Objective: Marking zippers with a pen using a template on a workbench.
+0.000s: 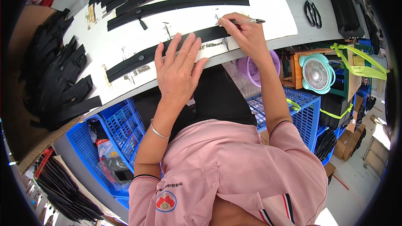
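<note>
A long black zipper strip (138,60) lies near the front edge of a white board (274,4). My left hand (178,71) rests flat across the strip, its fingers spread. My right hand (248,37) is closed on a pen (256,21) with a clear end and dark grip; its fingers are by the right end of the strip. The pen's tip is hidden behind the fingers. Dark marks (217,44) show on the board around the strip. Beyond it lie several more black zipper strips (188,3), one with a dangling pull tab (143,24).
Black scissors (312,12) lie on the table at the far right, beside a stack of black pieces (344,10). A cardboard box (21,104) of black strips stands at the left. Below the table are blue crates (299,117), a purple basket (274,65) and a small teal fan (317,74).
</note>
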{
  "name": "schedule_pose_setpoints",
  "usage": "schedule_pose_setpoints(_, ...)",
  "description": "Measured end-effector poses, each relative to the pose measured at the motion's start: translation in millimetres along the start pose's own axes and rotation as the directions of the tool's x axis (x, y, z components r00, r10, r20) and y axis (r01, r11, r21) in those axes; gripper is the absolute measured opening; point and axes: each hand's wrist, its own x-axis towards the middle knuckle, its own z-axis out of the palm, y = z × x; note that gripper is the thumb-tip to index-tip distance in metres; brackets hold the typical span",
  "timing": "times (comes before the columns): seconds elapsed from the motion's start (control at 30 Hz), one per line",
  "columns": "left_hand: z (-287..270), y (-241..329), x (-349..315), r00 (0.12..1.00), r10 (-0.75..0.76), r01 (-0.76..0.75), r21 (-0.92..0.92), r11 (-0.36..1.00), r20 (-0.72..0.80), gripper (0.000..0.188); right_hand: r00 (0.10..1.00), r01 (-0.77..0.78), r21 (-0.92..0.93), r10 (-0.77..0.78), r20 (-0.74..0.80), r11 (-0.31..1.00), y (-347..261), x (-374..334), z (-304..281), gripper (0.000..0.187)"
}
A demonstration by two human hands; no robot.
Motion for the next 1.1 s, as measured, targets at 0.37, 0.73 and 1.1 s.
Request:
schedule_pose_setpoints(0.37, -0.8, -1.0, -0.2, 1.0, -0.009, 0.009, -0.018, 1.0, 0.008, 0.046, 0.996, 0.094, 0.06, -0.094, -0.012, 0.994, 2.0, -1.3, -3.9, 0.025)
schedule_pose_setpoints(0.73, -4.2, -4.7, -1.7, 1.0, -0.017, 0.017, -0.055, 0.998, 0.012, 0.047, 0.999, 0.011, 0.134, -0.018, 0.045, 0.991, 0.3, -3.7, -6.6, 0.026)
schedule_pose_setpoints(1.1, -27.0, -30.2, -30.2, 0.99, -0.131, 0.131, -0.003, 0.991, -0.05, 0.046, 0.996, -0.089, 0.261, 0.094, -0.009, 0.961, 1.4, -3.7, -5.3, 0.025)
